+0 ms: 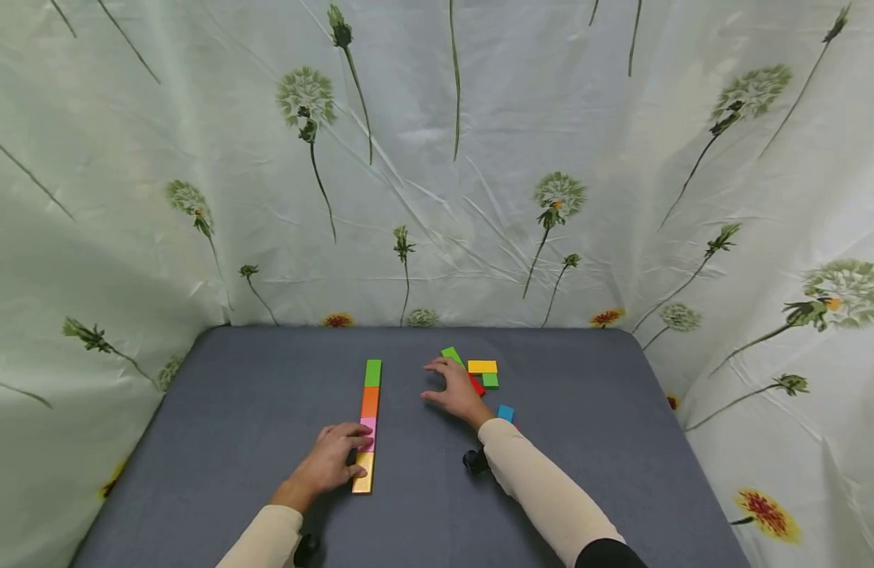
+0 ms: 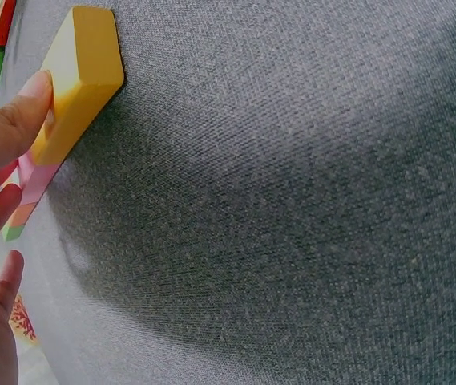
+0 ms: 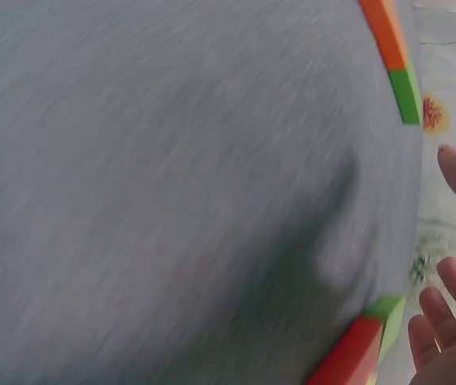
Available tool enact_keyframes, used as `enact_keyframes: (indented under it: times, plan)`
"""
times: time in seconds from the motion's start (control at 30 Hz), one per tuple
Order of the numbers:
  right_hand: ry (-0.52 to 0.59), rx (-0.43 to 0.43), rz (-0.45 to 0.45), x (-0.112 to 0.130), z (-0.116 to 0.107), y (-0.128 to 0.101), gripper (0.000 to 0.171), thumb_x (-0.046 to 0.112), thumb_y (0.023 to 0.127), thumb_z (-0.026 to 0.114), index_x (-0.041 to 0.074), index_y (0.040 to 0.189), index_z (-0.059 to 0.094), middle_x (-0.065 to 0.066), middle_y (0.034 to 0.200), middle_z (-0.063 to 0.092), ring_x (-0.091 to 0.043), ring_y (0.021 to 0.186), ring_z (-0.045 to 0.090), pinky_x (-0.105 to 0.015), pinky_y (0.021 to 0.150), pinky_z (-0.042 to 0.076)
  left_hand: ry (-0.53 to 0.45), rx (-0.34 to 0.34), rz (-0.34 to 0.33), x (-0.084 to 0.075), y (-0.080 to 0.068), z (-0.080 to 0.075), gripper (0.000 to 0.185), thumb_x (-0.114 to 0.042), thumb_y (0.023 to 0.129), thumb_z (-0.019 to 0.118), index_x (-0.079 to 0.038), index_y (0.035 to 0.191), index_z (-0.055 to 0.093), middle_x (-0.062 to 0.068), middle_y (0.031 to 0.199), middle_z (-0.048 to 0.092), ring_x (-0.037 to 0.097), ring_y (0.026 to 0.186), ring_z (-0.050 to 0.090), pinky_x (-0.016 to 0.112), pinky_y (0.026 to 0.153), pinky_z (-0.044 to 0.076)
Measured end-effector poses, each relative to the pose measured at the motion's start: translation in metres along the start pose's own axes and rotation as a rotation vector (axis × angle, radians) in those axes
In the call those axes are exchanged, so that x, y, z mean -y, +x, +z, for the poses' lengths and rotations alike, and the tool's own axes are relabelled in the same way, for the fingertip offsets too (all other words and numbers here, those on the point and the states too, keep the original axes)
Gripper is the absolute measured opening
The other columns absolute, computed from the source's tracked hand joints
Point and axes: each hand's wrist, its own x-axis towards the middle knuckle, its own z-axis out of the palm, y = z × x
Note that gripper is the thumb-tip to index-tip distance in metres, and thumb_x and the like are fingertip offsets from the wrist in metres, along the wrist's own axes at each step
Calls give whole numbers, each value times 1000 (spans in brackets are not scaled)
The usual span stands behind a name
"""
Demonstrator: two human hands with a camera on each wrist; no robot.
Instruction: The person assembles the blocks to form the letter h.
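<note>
Four flat blocks lie end to end in a straight row: a yellow block (image 1: pixel 362 483) nearest, then a pink block (image 1: pixel 367 443), an orange block (image 1: pixel 370 402) and a green block (image 1: pixel 373 373). My left hand (image 1: pixel 325 461) rests at the near end, thumb touching the yellow block (image 2: pixel 99 52) and fingers loosely extended over the pink one. Farther right, my right hand (image 1: pixel 454 390) hovers with spread fingers and holds nothing. Close by it lie a red block (image 1: pixel 477 386) and a second green block (image 1: pixel 450 354), both partly hidden by the hand.
Another yellow block (image 1: pixel 483 367) and a small green block (image 1: pixel 490 382) lie right of the right hand. A blue block (image 1: pixel 506 412) shows beside the right wrist, a reddish sliver near it. The dark grey table (image 1: pixel 281 371) meets a flower-patterned curtain (image 1: pixel 465 260) behind.
</note>
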Motion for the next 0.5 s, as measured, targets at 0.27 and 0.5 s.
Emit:
enact_keyframes:
  times: [0.27, 0.5]
  plan:
    - [-197, -103, 23, -27, -19, -24, 47, 9, 78, 79, 2, 122, 63, -15, 134, 50, -36, 124, 45, -54, 104, 33, -9, 25, -32, -1, 1, 3, 47, -19, 68, 87, -2, 109, 71, 11, 117, 62, 30, 111, 56, 49, 93, 39]
    - [-285, -2, 10, -36, -24, -30, 48, 13, 83, 76, 0, 127, 60, -16, 135, 50, -37, 123, 46, -53, 103, 34, 17, -2, -5, 1, -1, 3, 46, -17, 67, 87, -2, 108, 72, 11, 115, 62, 30, 108, 57, 50, 90, 40]
